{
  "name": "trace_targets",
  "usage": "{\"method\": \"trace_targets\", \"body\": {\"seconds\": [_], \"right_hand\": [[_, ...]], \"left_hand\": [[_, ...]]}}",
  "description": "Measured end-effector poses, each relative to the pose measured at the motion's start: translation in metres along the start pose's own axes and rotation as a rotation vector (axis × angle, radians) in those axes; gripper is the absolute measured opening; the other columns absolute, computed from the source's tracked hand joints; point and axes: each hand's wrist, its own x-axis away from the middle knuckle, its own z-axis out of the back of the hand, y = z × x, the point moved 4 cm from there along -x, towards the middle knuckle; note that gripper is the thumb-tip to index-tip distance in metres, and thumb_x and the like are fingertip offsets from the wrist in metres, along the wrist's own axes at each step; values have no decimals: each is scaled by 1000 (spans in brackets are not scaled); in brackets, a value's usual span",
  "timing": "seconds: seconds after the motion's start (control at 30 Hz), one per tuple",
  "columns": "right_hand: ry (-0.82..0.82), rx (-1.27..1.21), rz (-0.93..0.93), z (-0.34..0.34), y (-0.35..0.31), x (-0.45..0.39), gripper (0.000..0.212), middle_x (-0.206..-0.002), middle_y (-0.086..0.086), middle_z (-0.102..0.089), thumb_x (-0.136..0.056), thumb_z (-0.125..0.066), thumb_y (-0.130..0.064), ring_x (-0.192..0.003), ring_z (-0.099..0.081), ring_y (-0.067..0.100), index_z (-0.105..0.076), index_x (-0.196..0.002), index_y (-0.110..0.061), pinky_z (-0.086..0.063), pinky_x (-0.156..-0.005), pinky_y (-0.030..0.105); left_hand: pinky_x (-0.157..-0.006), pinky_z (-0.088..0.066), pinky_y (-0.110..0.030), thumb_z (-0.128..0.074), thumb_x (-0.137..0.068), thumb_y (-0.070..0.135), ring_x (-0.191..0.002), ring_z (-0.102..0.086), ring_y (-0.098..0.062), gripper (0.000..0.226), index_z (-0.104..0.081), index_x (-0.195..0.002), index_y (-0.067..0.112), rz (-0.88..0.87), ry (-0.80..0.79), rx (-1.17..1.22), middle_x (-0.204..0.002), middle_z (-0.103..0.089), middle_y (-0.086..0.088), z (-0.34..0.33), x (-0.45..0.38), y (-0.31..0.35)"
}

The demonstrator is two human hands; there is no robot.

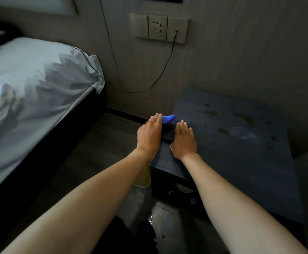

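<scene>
Dim light fills the bedroom we look down into, with a grey panelled wall [241, 52] ahead and a dark floor [94, 143] below. On our left stands a bed [30, 79] with a rumpled white sheet over a black base. A socket panel [158, 28] sits on the wall, and a thin black cable [165, 68] hangs from its right-hand port, sags low and runs off toward the bed.

To our right stands the low, dark worktop [232, 153], a bedside cabinet pushed against the wall. Its top carries several dull stains [243, 117] toward the far side.

Both our arms reach forward, bare to the elbow. Our left hand [149, 133] hangs at the worktop's left edge, back upward, fingers stretched nearly straight and held close together. The blue cloth [168, 119] pokes out from under those fingertips and points right, its tip just reaching the near left edge of the worktop. Our thumb is hidden beneath the hand, so we see only the straight fingers lying over the cloth.

Our right hand [184, 140] lies flat, palm down, on the worktop just inside that same left edge. Its fingers are straight and together, and it holds nothing. The two hands sit near each other, a narrow dark gap between them, and the cloth lies just beyond that gap.

Something pale yellow [146, 175] shows on the floor under our left wrist, beside the cabinet; we cannot tell what it is.
</scene>
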Motion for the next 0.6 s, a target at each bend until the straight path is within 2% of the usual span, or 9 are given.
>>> {"method": "trace_targets", "body": {"seconds": [0.13,0.27,0.4,0.5,0.6], "right_hand": [[-4,-31,-24,5,10,-5,76,-165,16,4,-96,-42,-21,-153,4,26,-1,-156,0,0,-124,40],[6,-26,-61,8,46,-8,75,-165,16,2,-94,-42,-19,-153,3,25,-4,-156,0,-1,-124,40],[14,-19,-127,9,86,-3,72,-165,14,4,-95,-37,-14,-153,5,24,-3,-157,-2,0,-124,39],[10,-14,-158,12,112,1,72,-165,13,6,-96,-37,-14,-153,7,23,-1,-157,-3,2,-124,38],[17,9,-190,15,137,6,73,-165,12,7,-97,-39,-17,-153,7,22,0,-157,-4,2,-124,37]], "left_hand": [[-50,-51,-29,-73,-79,1,-87,-73,-26,35,-66,-113,6,-26,4,16,-110,-72,-8,-5,4,10],[-50,-53,-27,-81,-69,-1,-100,-72,-23,44,-69,-111,5,-93,-5,-19,-109,-73,-6,-17,6,19],[-82,-57,-34,-68,-79,-7,-122,-60,-28,46,-62,-124,0,-108,-88,-27,-125,-66,-13,-33,6,33],[-105,-43,-35,-46,-95,-4,-143,-37,-25,50,-43,-144,1,-93,-167,2,-150,-45,-13,-51,3,43],[-113,-29,-30,-34,-101,0,-150,-19,-20,53,-28,-153,6,-118,-204,8,-161,-28,-8,-67,2,54]]}}
